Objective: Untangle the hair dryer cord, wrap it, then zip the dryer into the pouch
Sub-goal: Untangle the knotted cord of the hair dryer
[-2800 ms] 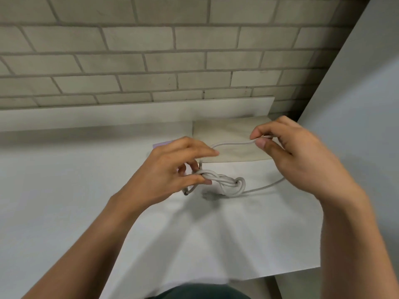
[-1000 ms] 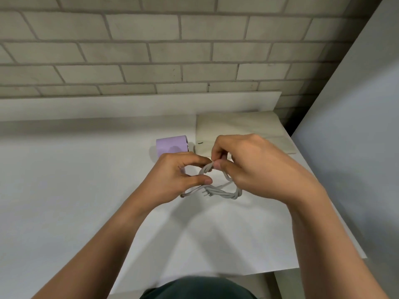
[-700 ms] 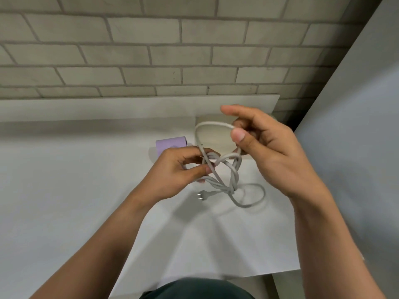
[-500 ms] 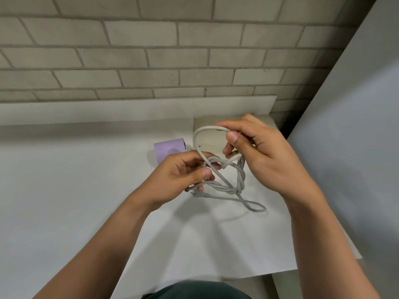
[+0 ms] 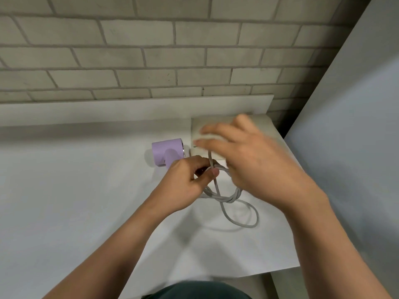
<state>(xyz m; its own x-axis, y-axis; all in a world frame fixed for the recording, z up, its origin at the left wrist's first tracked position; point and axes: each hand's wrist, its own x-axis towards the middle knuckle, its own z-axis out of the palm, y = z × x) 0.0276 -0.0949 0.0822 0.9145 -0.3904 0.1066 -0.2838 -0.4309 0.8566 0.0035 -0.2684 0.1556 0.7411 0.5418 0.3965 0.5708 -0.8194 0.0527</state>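
Bare arms, dark garment showing below

Both forearms are showing bare from the bottom edge up to the wrists, with no sleeve, watch, ring or band appearing on either. The left hand (image 5: 185,184) is showing short, plain, unpainted nails on the thumb and fingers. The right hand (image 5: 254,162) is blurring at the fingers, so its nails are not reading clearly. A dark teal-green garment (image 5: 194,291) is showing at the bottom centre, plain and unmarked.
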